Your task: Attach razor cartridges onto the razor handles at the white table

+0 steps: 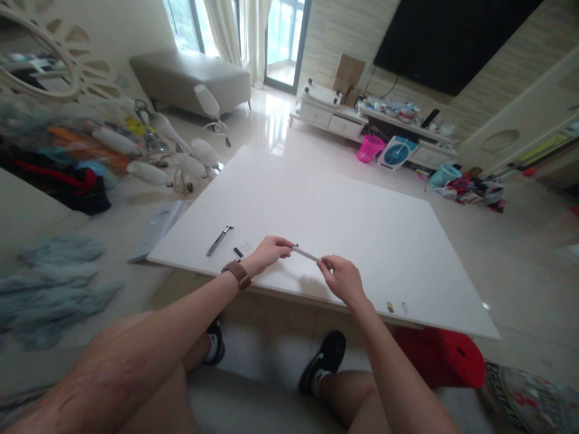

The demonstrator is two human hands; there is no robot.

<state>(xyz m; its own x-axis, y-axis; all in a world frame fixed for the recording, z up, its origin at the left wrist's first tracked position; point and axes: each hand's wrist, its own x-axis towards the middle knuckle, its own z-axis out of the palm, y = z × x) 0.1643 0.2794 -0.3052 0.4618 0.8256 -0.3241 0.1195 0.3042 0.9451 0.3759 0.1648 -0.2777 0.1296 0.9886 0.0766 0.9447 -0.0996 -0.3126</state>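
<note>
Worn on your head, the one camera looks forward and down over your thighs, with your left hand and right hand close below it, and reaches past the white table to the glass door and dark screen.

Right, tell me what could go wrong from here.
Only the left hand and right hand hold up the thin stick, so it might slip and drop onto the table. The small yellow piece lies close to the table's near edge and could be brushed off. The black strip lies by the brown watch, which might nudge it.
</note>
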